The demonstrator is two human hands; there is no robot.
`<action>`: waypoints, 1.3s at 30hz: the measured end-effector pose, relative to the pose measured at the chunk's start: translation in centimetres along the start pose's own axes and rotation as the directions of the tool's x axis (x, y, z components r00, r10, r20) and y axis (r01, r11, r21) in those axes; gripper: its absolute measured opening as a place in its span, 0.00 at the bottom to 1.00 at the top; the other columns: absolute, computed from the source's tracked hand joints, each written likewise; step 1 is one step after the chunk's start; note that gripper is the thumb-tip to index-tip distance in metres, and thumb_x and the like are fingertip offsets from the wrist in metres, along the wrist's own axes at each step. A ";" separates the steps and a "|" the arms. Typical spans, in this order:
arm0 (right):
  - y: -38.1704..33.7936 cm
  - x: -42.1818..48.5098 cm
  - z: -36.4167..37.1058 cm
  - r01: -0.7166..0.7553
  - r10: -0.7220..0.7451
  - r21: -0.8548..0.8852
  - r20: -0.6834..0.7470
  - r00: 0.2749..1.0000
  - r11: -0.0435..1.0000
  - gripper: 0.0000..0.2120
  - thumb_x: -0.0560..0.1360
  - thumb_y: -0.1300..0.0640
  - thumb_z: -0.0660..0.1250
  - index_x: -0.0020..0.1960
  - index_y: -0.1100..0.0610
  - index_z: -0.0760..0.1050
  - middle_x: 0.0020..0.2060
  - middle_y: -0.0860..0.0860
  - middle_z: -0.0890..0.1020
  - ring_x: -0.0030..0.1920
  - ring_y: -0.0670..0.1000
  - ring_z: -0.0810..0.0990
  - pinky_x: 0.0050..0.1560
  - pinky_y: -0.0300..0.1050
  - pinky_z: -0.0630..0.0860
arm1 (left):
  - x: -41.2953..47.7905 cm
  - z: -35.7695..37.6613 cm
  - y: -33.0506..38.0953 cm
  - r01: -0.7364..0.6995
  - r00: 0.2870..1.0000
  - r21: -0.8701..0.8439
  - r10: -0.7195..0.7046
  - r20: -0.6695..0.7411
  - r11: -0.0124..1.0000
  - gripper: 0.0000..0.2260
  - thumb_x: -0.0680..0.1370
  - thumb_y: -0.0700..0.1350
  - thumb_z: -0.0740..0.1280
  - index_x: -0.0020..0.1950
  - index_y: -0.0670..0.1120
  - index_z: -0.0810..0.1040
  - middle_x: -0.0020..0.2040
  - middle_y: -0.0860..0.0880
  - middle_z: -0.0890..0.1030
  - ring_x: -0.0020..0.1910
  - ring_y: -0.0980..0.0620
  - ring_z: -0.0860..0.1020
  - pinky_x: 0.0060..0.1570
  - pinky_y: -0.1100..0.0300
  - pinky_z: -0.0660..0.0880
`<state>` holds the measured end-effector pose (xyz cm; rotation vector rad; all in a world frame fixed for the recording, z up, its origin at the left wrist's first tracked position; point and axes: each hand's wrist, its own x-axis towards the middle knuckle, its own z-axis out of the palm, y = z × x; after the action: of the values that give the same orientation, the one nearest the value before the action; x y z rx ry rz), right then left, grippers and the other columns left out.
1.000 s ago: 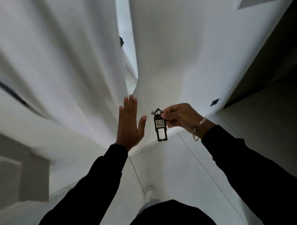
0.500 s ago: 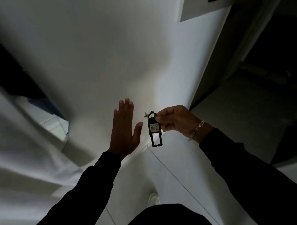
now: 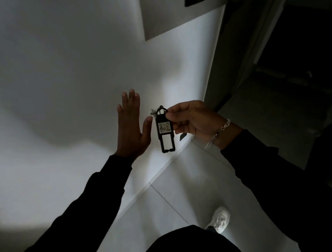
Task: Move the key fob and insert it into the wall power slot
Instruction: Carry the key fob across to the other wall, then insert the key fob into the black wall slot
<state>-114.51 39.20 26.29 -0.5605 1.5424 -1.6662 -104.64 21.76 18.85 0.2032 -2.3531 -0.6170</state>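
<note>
White wall (image 3: pixel 75 72) fills the dim background. Before it hangs the key fob (image 3: pixel 165 130), labelled 402, pinched at its top by the right hand (image 3: pixel 193 119) fingers; the left hand (image 3: pixel 132 126) is spread flat, holding nothing. This looks like the carry step: next, raise it toward the dark panel (image 3: pixel 195 2) overhead, perhaps the slot. Pale floor tiles (image 3: pixel 179 183) lie below.

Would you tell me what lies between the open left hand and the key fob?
Nothing: in the head view only bare white wall shows between the left hand and the key fob.
</note>
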 end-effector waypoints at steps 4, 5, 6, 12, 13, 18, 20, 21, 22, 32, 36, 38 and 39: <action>-3.9 2.1 -6.2 0.060 -0.058 -0.045 0.058 0.997 0.997 0.03 0.72 0.64 0.70 0.42 0.58 0.81 0.36 0.55 0.83 0.33 0.48 0.79 0.35 0.39 0.80 | 6.2 3.5 2.9 0.013 0.998 0.038 -0.010 -0.069 0.999 0.29 0.84 0.48 0.57 0.81 0.35 0.55 0.83 0.36 0.55 0.83 0.38 0.48 0.81 0.41 0.44; -4.9 2.5 -7.7 0.075 -0.072 -0.043 0.075 0.995 0.996 0.03 0.72 0.63 0.70 0.42 0.57 0.82 0.37 0.55 0.83 0.34 0.49 0.79 0.35 0.39 0.80 | 7.6 4.2 3.8 0.025 0.996 0.045 -0.021 -0.088 0.999 0.29 0.84 0.47 0.57 0.81 0.35 0.55 0.83 0.36 0.55 0.83 0.38 0.48 0.81 0.40 0.44; -5.9 3.0 -9.2 0.088 -0.082 -0.048 0.103 0.991 0.995 0.02 0.72 0.63 0.70 0.43 0.57 0.82 0.37 0.54 0.83 0.34 0.49 0.79 0.36 0.39 0.80 | 9.0 4.8 4.6 0.030 0.993 0.059 -0.024 -0.112 0.998 0.29 0.84 0.47 0.57 0.81 0.35 0.56 0.83 0.36 0.55 0.83 0.37 0.48 0.81 0.41 0.44; -10.8 6.3 -17.0 0.149 -0.128 -0.089 0.203 0.971 0.985 0.03 0.70 0.61 0.71 0.43 0.57 0.82 0.39 0.56 0.84 0.36 0.50 0.80 0.34 0.38 0.80 | 15.5 8.4 7.6 0.014 0.970 0.096 0.010 -0.243 0.995 0.29 0.84 0.50 0.56 0.81 0.36 0.56 0.82 0.35 0.56 0.83 0.36 0.48 0.81 0.43 0.44; -11.3 6.9 -17.8 0.158 -0.138 -0.083 0.213 0.967 0.984 0.04 0.68 0.60 0.72 0.43 0.57 0.82 0.40 0.56 0.84 0.37 0.51 0.80 0.35 0.39 0.80 | 16.3 8.9 8.0 0.013 0.968 0.100 0.012 -0.250 0.995 0.29 0.84 0.50 0.56 0.81 0.35 0.56 0.82 0.35 0.56 0.83 0.36 0.48 0.81 0.43 0.44; -15.1 11.3 -21.7 0.211 -0.176 -0.100 0.283 0.943 0.972 0.13 0.63 0.55 0.72 0.47 0.57 0.82 0.44 0.55 0.85 0.48 0.58 0.81 0.50 0.50 0.80 | 22.3 11.6 10.1 -0.012 0.945 0.090 0.041 -0.325 0.996 0.27 0.84 0.46 0.58 0.80 0.33 0.58 0.81 0.33 0.57 0.82 0.34 0.50 0.81 0.36 0.49; -17.2 13.1 -23.3 0.247 -0.209 -0.081 0.322 0.923 0.966 0.13 0.64 0.55 0.71 0.48 0.57 0.81 0.42 0.54 0.86 0.46 0.54 0.83 0.44 0.44 0.81 | 24.7 12.4 10.2 -0.020 0.928 0.099 0.055 -0.369 0.995 0.27 0.84 0.45 0.59 0.80 0.33 0.58 0.81 0.33 0.57 0.82 0.34 0.50 0.81 0.37 0.48; -18.3 13.8 -24.3 0.267 -0.230 -0.072 0.329 0.916 0.961 0.13 0.65 0.55 0.71 0.48 0.58 0.81 0.42 0.53 0.86 0.44 0.52 0.84 0.41 0.42 0.81 | 26.0 12.7 10.2 -0.029 0.916 0.117 0.073 -0.394 0.993 0.28 0.84 0.44 0.60 0.79 0.33 0.58 0.81 0.33 0.57 0.82 0.34 0.50 0.81 0.38 0.48; -19.4 14.6 -25.2 0.285 -0.249 -0.064 0.333 0.910 0.956 0.12 0.65 0.56 0.71 0.48 0.58 0.81 0.40 0.53 0.86 0.42 0.51 0.83 0.38 0.39 0.81 | 27.4 12.9 10.1 -0.036 0.902 0.137 0.092 -0.421 0.990 0.28 0.84 0.44 0.60 0.79 0.33 0.58 0.81 0.33 0.58 0.82 0.34 0.50 0.81 0.38 0.48; -29.4 24.9 -29.9 0.410 -0.394 0.009 0.299 0.869 0.912 0.06 0.73 0.64 0.67 0.40 0.55 0.78 0.33 0.52 0.82 0.32 0.48 0.78 0.30 0.38 0.74 | 37.6 11.9 8.7 0.060 0.868 0.524 0.215 -0.448 0.850 0.29 0.82 0.47 0.59 0.80 0.34 0.58 0.81 0.33 0.57 0.82 0.33 0.52 0.80 0.41 0.45; -31.8 28.3 -30.1 0.518 -0.482 -0.017 0.340 0.808 0.855 0.07 0.75 0.65 0.66 0.40 0.56 0.75 0.34 0.52 0.79 0.32 0.47 0.75 0.32 0.38 0.71 | 39.7 10.3 6.9 0.137 0.840 0.779 0.346 -0.419 0.612 0.28 0.83 0.50 0.56 0.80 0.36 0.61 0.80 0.33 0.61 0.81 0.34 0.55 0.80 0.39 0.46; -32.8 29.4 -30.2 0.560 -0.517 -0.007 0.376 0.769 0.829 0.06 0.75 0.66 0.65 0.42 0.57 0.75 0.34 0.54 0.78 0.31 0.47 0.74 0.31 0.38 0.70 | 40.3 9.4 6.1 0.190 0.835 0.861 0.384 -0.395 0.471 0.28 0.83 0.51 0.55 0.81 0.39 0.59 0.81 0.35 0.61 0.83 0.38 0.53 0.81 0.44 0.43; -33.2 29.8 -30.3 0.581 -0.532 -0.009 0.391 0.751 0.814 0.06 0.75 0.67 0.65 0.43 0.58 0.74 0.34 0.54 0.78 0.31 0.47 0.74 0.30 0.38 0.70 | 40.5 9.1 5.8 0.219 0.834 0.893 0.399 -0.380 0.392 0.29 0.83 0.51 0.55 0.81 0.40 0.58 0.81 0.36 0.61 0.83 0.41 0.51 0.81 0.44 0.43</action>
<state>-163.58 33.38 47.88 -1.4445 1.2670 -1.7452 -141.02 17.95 39.39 0.6413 -1.8148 0.8519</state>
